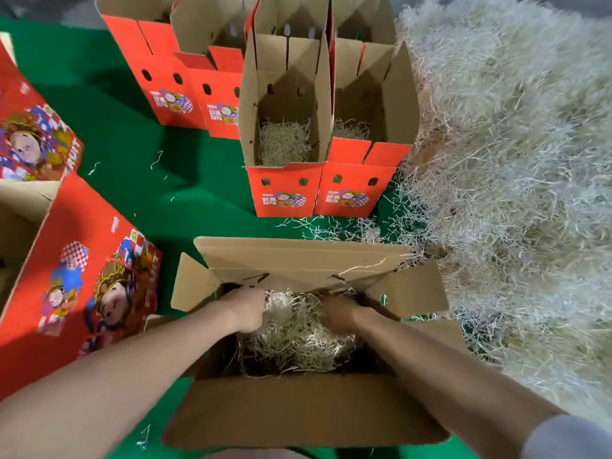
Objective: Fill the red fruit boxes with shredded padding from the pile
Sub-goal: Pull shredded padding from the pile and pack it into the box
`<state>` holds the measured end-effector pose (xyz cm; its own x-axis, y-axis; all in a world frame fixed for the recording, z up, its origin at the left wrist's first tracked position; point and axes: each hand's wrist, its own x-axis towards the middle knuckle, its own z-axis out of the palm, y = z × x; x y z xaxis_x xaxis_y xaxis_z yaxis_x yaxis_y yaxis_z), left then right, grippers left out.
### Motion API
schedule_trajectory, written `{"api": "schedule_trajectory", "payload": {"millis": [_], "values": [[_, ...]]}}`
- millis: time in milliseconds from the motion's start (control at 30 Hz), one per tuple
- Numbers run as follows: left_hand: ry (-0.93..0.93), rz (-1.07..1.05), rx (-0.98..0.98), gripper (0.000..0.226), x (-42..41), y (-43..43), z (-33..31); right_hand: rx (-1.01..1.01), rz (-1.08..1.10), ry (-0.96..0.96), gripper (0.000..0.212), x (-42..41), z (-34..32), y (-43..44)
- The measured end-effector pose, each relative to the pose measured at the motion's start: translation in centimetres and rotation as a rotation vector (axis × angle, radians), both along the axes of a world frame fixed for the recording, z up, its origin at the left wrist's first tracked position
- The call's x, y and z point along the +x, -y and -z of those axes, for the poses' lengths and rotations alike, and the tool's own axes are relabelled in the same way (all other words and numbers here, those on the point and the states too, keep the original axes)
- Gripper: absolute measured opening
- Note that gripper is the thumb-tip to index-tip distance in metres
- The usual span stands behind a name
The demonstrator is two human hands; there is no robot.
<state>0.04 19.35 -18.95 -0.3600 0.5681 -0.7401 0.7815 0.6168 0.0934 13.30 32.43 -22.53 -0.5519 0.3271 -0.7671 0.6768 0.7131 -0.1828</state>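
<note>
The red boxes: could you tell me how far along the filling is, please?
Done: two front boxes hold padding. In hand: left hand and right hand work padding in the near box. Left: rear boxes, contents hidden, may need filling from the pile.

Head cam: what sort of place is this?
Probably a fruit-packing floor: red boxes, some printed FRUIT, stand open on green matting, several with padding inside, next to a big pile of the same shredded stuff.
</note>
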Motion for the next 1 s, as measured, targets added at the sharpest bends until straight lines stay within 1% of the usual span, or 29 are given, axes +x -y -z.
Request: {"api": "schedule_trajectory", "payload": {"millis": [33,67,100,133,167,200,233,267,300,333,367,400,433,500,533,600,633,700,767,833,867,933,1000], "values": [[-0.052,0.058,0.051,0.036,0.3,0.2,-0.4,0.016,-0.005,-0.034,0.041,0.1,0.2,0.4],[-0.059,0.135,0.11,0.038,0.7,0.4,-0.9,0.019,-0.014,-0.066,0.046,0.3,0.4,1.0],[0.013,0.193,0.17,0.033,1.2,0.5,-1.3,0.006,-0.038,-0.081,0.051,0.4,0.5,1.6],[0.163,0.197,0.193,0.022,1.6,0.6,-1.8,-0.013,-0.077,-0.069,0.056,0.4,0.4,2.2],[0.331,0.202,0.132,0.018,1.9,0.6,-2.3,-0.025,-0.126,-0.033,0.06,0.4,0.2,2.5],[0.456,0.207,0.021,0.038,2.2,0.5,-2.5,-0.03,-0.18,0.004,0.063,0.2,-0.3,2.7],[0.489,0.243,-0.099,0.053,2.4,0.5,-2.7,-0.026,-0.226,0.017,0.062,-0.1,-1.0,2.6],[0.45,0.299,-0.188,0.059,2.5,0.5,-2.7,-0.019,-0.241,0.021,0.062,-0.3,-2.0,2.4],[0.411,0.345,-0.231,0.055,2.5,0.7,-2.6,-0.005,-0.23,0.02,0.065,-0.3,-3.1,2.2],[0.395,0.367,-0.244,0.046,2.4,0.9,-2.6,0.031,-0.221,0.008,0.067,-0.2,-4.3,2.0],[0.41,0.344,-0.235,0.035,2.3,1.1,-2.6,0.089,-0.232,-0.023,0.065,0.0,-5.7,2.0],[0.444,0.306,-0.233,0.026,2.1,1.2,-2.8,0.149,-0.254,-0.064,0.058,0.4,-7.2,2.0],[0.483,0.272,-0.231,0.027,1.8,1.3,-3.1,0.2,-0.263,-0.111,0.05,0.9,-8.4,2.1],[0.538,0.254,-0.228,0.05,0.9,1.4,-4.0,0.269,-0.259,-0.203,0.036,2.0,-11.0,2.3],[0.531,0.279,-0.229,0.057,0.5,1.4,-4.5,0.284,-0.271,-0.229,0.033,2.6,-12.0,2.2],[0.499,0.344,-0.253,0.056,-0.3,1.2,-4.8,0.316,-0.336,-0.218,0.032,3.5,-13.1,1.6],[0.494,0.379,-0.283,0.052,-0.5,1.0,-5.1,0.348,-0.407,-0.177,0.032,3.8,-13.3,1.1],[0.445,0.45,-0.356,0.043,-0.6,0.9,-5.6,0.454,-0.598,-0.032,0.027,3.9,-12.6,0.3],[0.399,0.485,-0.383,0.028,-0.6,1.0,-5.6,0.515,-0.734,0.099,0.024,3.6,-11.0,-0.2],[0.421,0.416,-0.367,0.006,-0.6,1.3,-5.5,0.496,-0.794,0.159,0.023,3.2,-9.3,-0.2],[0.415,0.392,-0.349,0.006,-0.5,1.4,-5.3,0.466,-0.791,0.166,0.023,3.0,-8.7,0.1],[0.308,0.356,-0.284,0.022,-0.6,1.2,-5.0,0.346,-0.682,0.113,0.024,2.7,-7.9,0.7],[0.074,0.362,-0.121,0.029,-0.9,0.5,-5.0,0.185,-0.51,-0.04,0.023,1.9,-8.0,1.2]]}}
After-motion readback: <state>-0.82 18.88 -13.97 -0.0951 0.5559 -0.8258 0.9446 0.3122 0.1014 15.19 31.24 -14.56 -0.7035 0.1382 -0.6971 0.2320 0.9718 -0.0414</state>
